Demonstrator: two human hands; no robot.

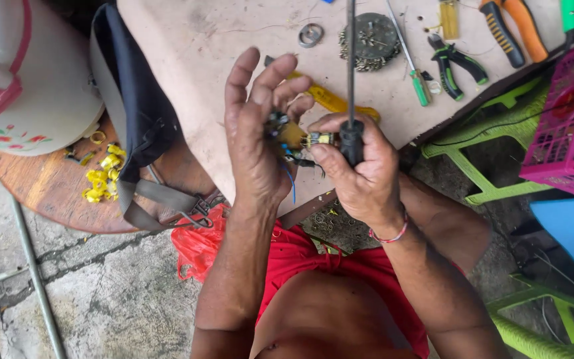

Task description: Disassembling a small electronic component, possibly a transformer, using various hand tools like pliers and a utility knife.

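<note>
Gripping black-handled screwdriver shaft-up toward 12 o'clock, right hand was closed. Small wired brass electrical component lay at its 9 o'clock, pinched by left hand, outer fingers spread.

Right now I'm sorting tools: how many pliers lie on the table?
2: green-and-black-handled pliers near the table's right edge, and bigger orange-and-black-handled pliers behind them at the top edge, partly cut off. Others may lie outside the frame.

Single view: head-worn camera, looking steeply down from close above the wearer's lap, facing the worn beige surface and grey concrete floor.
</note>
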